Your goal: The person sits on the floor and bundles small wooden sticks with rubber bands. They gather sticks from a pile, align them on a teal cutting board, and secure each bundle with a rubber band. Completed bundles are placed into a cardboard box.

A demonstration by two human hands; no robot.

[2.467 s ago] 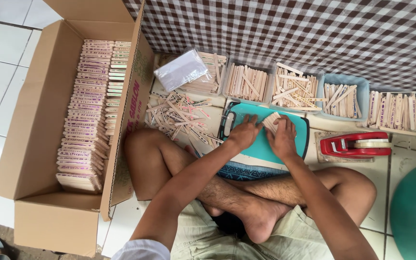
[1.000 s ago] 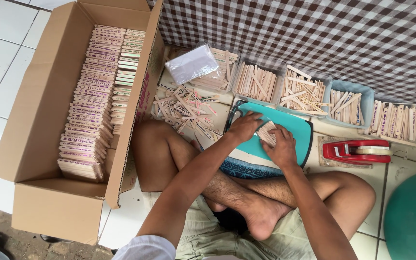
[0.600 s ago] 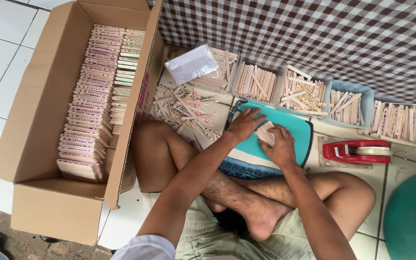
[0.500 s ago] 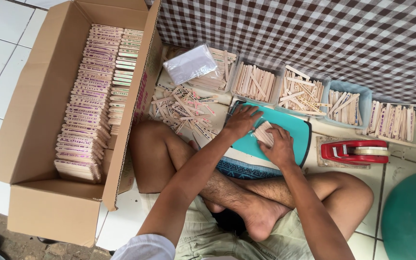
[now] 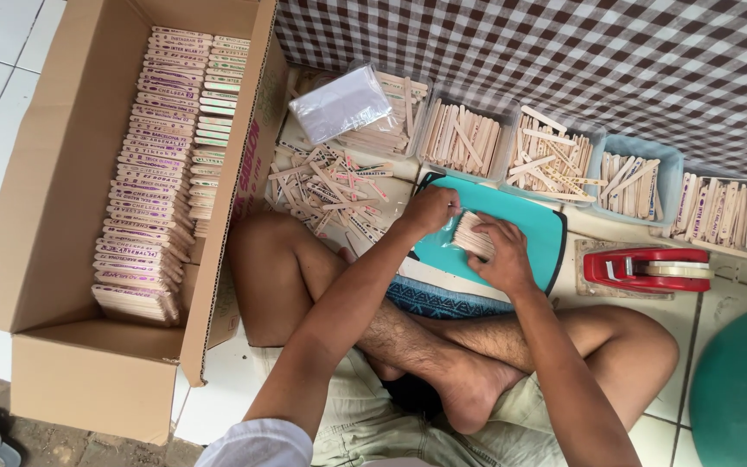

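Two hands are working together on the teal cutting board (image 5: 525, 229), and I am watching them close around a small bundle of wooden sticks (image 5: 472, 235) near the board's middle. My left hand (image 5: 430, 209) is pinching the bundle's upper end, where a bit of clear film seems to be wrapping it, though I cannot tell that for sure. My right hand (image 5: 499, 256) is grasping the lower end and pressing it to the board.

Judging by what lies around, I am reading the work as well along but far from over. At the left edge of the floor space, the cardboard box (image 5: 54, 259) is holding two long rows of finished stick packs (image 5: 153, 164), filling much of its length, with bare cardboard showing at the near end. Plenty is waiting, though: a loose heap of printed sticks (image 5: 330, 186) is lying on the floor between the box and the board.

Along the checked cloth (image 5: 564, 52) at the far edge, clear trays (image 5: 464, 138) and a blue tub (image 5: 637, 177) are standing in a row, each holding plain sticks. A stack of clear bags (image 5: 339, 104) is resting on the leftmost tray. Just beside the board's right edge, a red tape dispenser (image 5: 646, 268) is sitting.
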